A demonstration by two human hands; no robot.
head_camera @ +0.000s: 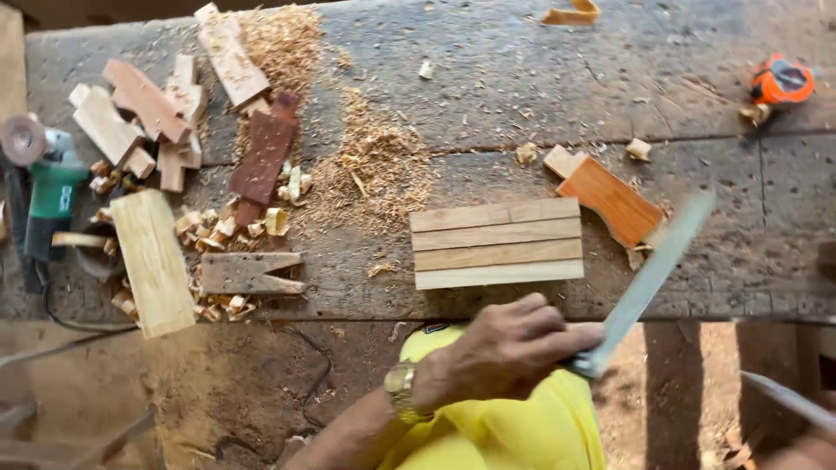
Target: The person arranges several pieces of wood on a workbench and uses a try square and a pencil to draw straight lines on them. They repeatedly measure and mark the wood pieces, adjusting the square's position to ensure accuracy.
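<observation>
My left hand (pixel 509 348), with a gold watch (pixel 401 387) on its wrist, is closed around the lower end of a long flat metal blade (pixel 653 270). The blade slants up to the right, over the front edge of the workbench (pixel 540 96). Just above the hand, several pale wooden slats (pixel 496 244) lie side by side as a panel. An orange-brown wood piece (pixel 614 200) lies right of the slats, beside the blade's tip. Only a sliver of my right hand (pixel 814 453) shows at the bottom right corner, next to a second grey metal strip (pixel 784 399); its grip is hidden.
Wood offcuts (pixel 144 113), a dark reddish board (pixel 261 157) and shavings (pixel 366 165) litter the bench's left half. A pale plank (pixel 152 261) overhangs the front edge beside a notched block (pixel 248 272). A green angle grinder (pixel 52 187) lies far left, an orange tape measure (pixel 781 83) far right.
</observation>
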